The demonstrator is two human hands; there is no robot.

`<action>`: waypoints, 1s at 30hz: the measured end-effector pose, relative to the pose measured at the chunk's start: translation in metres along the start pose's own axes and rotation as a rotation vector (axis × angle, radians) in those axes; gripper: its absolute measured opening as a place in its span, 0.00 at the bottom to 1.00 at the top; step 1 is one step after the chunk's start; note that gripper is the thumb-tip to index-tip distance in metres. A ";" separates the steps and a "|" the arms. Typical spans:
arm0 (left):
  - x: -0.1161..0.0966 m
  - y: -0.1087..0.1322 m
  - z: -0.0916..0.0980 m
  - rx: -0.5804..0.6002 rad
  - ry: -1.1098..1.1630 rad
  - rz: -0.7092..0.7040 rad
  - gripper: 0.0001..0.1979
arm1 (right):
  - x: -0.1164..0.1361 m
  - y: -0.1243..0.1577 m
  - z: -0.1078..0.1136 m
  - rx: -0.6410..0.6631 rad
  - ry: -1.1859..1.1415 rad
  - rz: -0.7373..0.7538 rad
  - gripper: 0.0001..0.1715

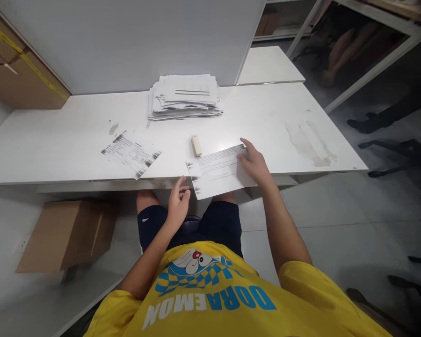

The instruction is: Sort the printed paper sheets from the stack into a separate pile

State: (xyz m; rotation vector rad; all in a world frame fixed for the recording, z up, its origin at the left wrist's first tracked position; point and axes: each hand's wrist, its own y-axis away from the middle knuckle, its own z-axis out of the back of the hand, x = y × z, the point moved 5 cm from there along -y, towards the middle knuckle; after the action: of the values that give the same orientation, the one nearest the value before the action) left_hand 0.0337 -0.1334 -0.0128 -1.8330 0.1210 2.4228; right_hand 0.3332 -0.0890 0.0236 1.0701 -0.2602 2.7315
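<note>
A printed sheet of paper (215, 173) lies partly over the desk's front edge, dark smudges along its left side. My right hand (255, 164) grips its upper right part, with some fingers hidden beneath or behind it. Just off the sheet's left edge, my left hand (178, 201) is held with fingers apart and nothing in them. A small cream oblong block (196, 145) touches or nearly touches the top of the sheet; its kind is unclear. Further left, another printed sheet (131, 155) lies askew on the desk.
A thick, uneven stack of papers (184, 96) stands at the back of the white desk (263, 117), against a grey panel (143, 42). Cardboard boxes (38, 84) fill the back left corner. Another carton (66, 234) sits below. Other people's legs (347, 47) show at right.
</note>
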 end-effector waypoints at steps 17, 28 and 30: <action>-0.018 -0.064 -0.024 0.197 -0.828 -0.419 0.27 | -0.015 0.005 -0.005 0.040 0.003 -0.127 0.32; -0.032 -0.094 -0.029 0.187 -0.732 -0.629 0.26 | -0.016 -0.014 0.001 0.020 0.014 -0.126 0.33; -0.032 -0.100 -0.031 0.174 -0.683 -0.686 0.25 | -0.020 -0.014 0.002 -0.017 -0.047 -0.103 0.32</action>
State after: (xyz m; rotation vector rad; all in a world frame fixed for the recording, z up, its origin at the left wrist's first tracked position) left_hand 0.0847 -0.0386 0.0096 -0.7146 -0.2911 2.2553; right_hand 0.3527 -0.0779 0.0130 1.1128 -0.2281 2.6119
